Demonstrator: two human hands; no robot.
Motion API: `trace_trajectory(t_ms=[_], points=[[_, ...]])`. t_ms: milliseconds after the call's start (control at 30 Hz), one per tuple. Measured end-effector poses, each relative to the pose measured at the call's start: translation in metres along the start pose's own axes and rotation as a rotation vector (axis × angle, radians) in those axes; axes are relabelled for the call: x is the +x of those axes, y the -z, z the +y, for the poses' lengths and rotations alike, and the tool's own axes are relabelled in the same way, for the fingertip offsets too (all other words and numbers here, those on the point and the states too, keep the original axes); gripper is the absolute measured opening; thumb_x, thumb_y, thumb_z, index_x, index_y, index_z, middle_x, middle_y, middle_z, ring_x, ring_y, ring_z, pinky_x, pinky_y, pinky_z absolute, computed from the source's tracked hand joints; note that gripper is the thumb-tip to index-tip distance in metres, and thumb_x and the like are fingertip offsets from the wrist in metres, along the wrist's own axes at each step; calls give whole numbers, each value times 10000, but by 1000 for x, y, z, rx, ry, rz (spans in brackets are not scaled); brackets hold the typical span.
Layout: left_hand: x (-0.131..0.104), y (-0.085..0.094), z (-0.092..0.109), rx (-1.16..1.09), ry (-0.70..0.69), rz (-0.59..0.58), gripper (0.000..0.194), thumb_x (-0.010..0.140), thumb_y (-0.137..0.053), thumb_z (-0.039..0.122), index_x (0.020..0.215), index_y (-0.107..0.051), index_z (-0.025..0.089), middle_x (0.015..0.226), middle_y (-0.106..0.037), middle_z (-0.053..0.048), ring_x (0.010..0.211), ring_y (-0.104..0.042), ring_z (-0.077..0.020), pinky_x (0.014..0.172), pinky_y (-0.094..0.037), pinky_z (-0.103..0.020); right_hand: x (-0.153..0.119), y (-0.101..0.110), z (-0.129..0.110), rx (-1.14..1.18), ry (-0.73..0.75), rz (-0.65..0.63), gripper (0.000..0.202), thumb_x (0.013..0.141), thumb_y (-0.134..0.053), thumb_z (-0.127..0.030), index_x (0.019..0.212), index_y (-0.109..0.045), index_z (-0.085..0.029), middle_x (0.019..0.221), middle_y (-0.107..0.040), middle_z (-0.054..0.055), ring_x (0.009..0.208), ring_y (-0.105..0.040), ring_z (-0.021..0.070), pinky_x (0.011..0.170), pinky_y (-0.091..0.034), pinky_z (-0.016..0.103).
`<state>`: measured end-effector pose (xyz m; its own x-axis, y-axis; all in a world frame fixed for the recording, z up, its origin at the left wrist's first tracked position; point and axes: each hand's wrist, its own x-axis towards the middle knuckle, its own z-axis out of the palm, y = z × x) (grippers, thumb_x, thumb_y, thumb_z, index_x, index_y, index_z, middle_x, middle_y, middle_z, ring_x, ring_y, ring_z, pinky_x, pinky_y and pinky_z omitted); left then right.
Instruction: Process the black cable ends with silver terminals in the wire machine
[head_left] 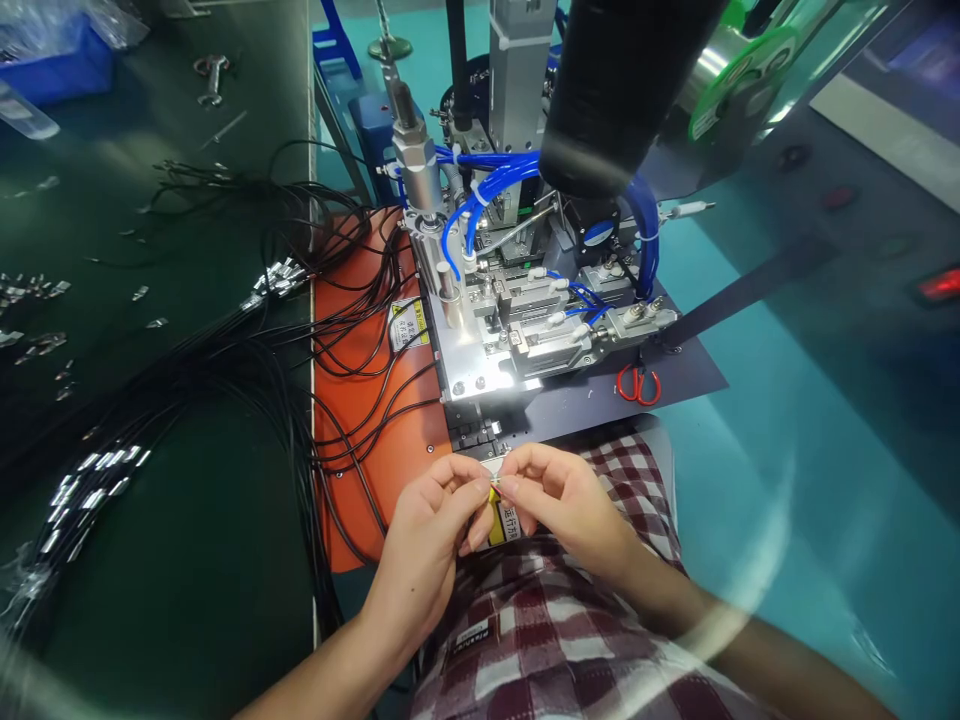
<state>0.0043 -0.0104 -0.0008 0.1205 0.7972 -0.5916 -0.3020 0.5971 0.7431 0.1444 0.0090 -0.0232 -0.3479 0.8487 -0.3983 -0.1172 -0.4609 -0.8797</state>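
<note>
I see the dark table [217, 560] filling the left, the metal machine [465, 365] just far of my hands, and the orange plate [401, 450] between them, black cables [281, 380] trailing over it. My left hand [424, 525] and right hand [589, 510] reach in from the near side, knuckles up, fingertips nearly meeting at the machine's near edge, red-handled scissors [638, 380] lying farther right. Each grip is pinched closed on a tiny piece [495, 481], too small to make out.
</note>
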Motion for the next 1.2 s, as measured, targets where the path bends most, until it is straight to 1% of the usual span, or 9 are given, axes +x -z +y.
trace_trajectory(t_ms=[267,433,567,700,833,900,1033,1100,1200], points=[[0,-2,-1,20,-6,-5,155,817,-584,297,778,-497,176,426,-416,85,456,-276,-66,512,-206,-232,-1,1,-1,-17,52,22,181,806,-598,-319,781,-581,-141,637,-563,-28,478,-468,60,481,-387,204],[0,-1,-2,34,-7,-4,163,818,-590,299,778,-494,173,421,-421,87,447,-272,-59,501,-213,-220,0,0,0,-33,31,32,173,786,-630,-313,769,-571,-151,623,-542,-36,477,-461,64,472,-373,202],[0,0,-4,46,-14,-7,170,829,-590,307,786,-499,171,430,-427,85,452,-284,-57,501,-225,-211,-1,0,2,-58,46,29,169,813,-608,-309,746,-546,-167,619,-524,-39,479,-449,69,472,-364,208],[2,2,-5,97,-45,-11,170,836,-596,315,805,-517,168,439,-440,85,443,-310,-51,489,-242,-198,-3,0,4,-199,133,45,164,874,-543,-287,751,-530,-179,613,-487,-41,511,-431,83,486,-351,214],[3,4,-4,191,-89,13,196,818,-626,331,789,-529,163,459,-461,79,434,-349,-46,455,-232,-183,-5,1,7,-351,243,93,143,889,-523,-247,764,-540,-179,673,-515,-21,569,-452,95,521,-366,221],[3,5,-4,218,-86,15,205,820,-622,336,768,-529,162,455,-460,77,426,-341,-44,443,-224,-181,-5,1,8,-347,232,96,146,889,-522,-248,762,-543,-178,667,-509,-22,571,-454,96,524,-371,221],[5,6,-5,216,-72,-5,213,837,-599,345,761,-531,158,442,-450,79,418,-319,-41,447,-237,-179,-4,5,7,-212,125,40,157,883,-538,-299,787,-554,-175,660,-521,-25,552,-481,96,519,-403,219],[5,6,-6,210,-71,-7,210,837,-599,341,763,-530,156,446,-450,79,418,-323,-42,452,-246,-179,-4,7,7,-180,116,44,161,877,-548,-321,820,-574,-172,690,-555,-14,562,-506,100,542,-432,226],[5,6,-7,220,-74,-4,205,837,-596,335,764,-530,155,457,-452,77,422,-332,-45,454,-251,-181,-4,9,6,-207,132,71,174,870,-561,-338,838,-597,-171,691,-576,-5,574,-517,109,559,-444,235]])
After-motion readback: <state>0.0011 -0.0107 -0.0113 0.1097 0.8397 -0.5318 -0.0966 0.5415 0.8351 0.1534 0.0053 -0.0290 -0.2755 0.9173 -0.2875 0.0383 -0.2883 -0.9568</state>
